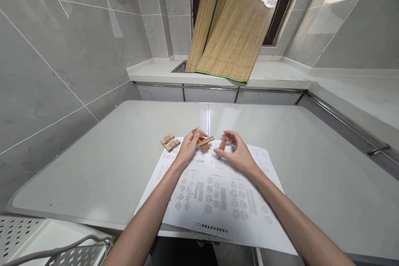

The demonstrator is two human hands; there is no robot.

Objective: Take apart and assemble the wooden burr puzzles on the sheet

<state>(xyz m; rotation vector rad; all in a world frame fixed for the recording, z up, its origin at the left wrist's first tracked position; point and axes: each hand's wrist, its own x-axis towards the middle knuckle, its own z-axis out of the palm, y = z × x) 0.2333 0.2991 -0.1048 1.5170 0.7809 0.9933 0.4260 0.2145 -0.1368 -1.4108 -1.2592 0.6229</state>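
Note:
My left hand [188, 147] is closed around a few notched wooden puzzle sticks [204, 141] that jut out to the right of its fingers. My right hand [238, 151] pinches one short wooden stick [222, 142] upright between thumb and fingertips, a little apart from the left hand's sticks. Both hands hover over the far end of a printed instruction sheet [215, 199] with diagrams of puzzle shapes. A small cluster of joined wooden pieces [170, 142] lies on the table just left of my left hand.
The grey table [102, 162] runs up to a tiled wall on the left. A raised ledge [274, 77] behind it carries a rolled bamboo mat [229, 29] leaning against the window. A perforated white rack [18, 232] sits at the lower left.

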